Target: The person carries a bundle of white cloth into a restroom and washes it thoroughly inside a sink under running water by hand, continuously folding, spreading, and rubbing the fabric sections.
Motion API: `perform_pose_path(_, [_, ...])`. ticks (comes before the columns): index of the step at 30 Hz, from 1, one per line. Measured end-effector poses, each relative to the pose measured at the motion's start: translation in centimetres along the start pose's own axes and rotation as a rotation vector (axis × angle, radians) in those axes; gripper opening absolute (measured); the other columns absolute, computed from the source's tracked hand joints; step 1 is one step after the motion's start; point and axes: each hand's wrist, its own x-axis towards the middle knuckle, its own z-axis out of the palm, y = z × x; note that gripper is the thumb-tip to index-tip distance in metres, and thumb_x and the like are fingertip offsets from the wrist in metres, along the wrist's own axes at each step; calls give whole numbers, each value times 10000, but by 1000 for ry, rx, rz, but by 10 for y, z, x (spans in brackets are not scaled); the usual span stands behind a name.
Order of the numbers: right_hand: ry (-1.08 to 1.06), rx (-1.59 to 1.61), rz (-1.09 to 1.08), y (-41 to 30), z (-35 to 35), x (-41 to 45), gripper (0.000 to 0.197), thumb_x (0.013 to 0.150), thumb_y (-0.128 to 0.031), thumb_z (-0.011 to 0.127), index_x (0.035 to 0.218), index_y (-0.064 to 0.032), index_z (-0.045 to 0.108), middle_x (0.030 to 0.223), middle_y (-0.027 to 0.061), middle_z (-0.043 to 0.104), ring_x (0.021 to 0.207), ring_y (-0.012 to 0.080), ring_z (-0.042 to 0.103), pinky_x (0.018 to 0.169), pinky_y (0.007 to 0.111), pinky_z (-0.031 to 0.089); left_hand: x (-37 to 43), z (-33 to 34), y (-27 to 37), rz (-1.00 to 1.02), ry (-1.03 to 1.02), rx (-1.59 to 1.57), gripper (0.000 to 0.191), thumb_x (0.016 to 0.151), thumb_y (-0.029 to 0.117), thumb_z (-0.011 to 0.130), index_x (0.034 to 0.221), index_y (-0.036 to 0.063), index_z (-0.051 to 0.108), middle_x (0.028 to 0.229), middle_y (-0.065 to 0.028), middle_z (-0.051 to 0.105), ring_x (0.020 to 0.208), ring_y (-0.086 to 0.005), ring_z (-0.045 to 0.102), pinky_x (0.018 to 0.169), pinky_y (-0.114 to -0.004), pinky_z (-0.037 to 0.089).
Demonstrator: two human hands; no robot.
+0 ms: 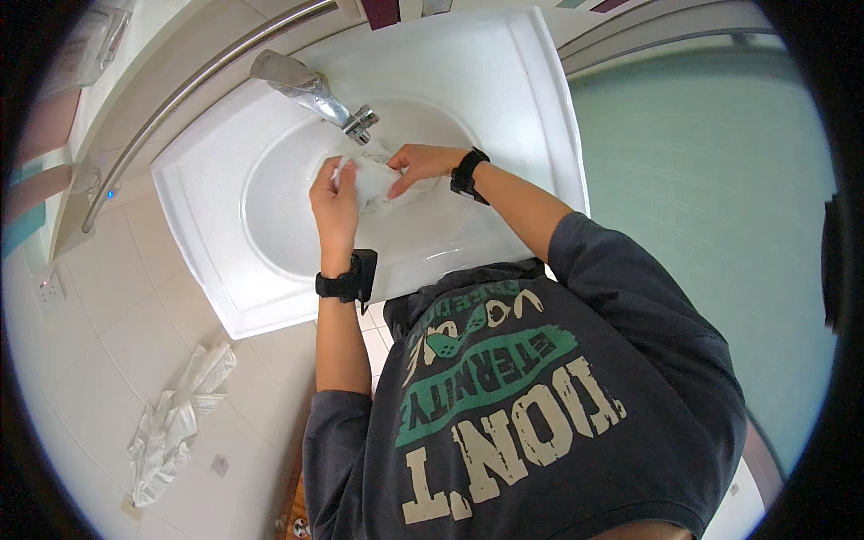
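Both of my hands are over the oval bowl of a white washbasin (283, 216), holding a soft white item (374, 179) that looks like wet cloth. My left hand (336, 206) pinches its left side between thumb and fingers. From the right, my right hand (428, 165) grips the other side, thumb low and fingers above. More crumpled white material (422, 189) lies beneath my right hand; whether it is the same piece I cannot tell. Just above the hands is the spout of a chrome tap (331, 108). Water flow is not plainly visible.
A chrome rail (182, 81) runs along the wall behind the basin. Crumpled white plastic bags (179, 422) hang on the tiled wall at lower left. To the right stands a frosted glass panel (688, 202). A wall socket (49, 289) is at far left.
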Motion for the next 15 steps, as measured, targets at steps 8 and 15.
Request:
perform_pose_path(8, [24, -220, 70, 1, 1, 3, 276, 669, -290, 720, 710, -41, 608, 626, -16, 525, 577, 76, 456, 514, 255, 329, -15, -13, 68, -29, 77, -289, 160, 870, 174, 503, 908, 32, 564, 651, 33, 494, 545, -21, 369, 481, -177, 283])
perform_pose_path(15, [200, -22, 56, 19, -20, 0, 302, 677, -353, 717, 711, -76, 599, 586, -37, 469, 533, 59, 418, 473, 221, 303, -2, -38, 40, -23, 355, -441, 131, 862, 166, 518, 882, 44, 560, 600, 57, 462, 491, -12, 344, 435, -175, 249])
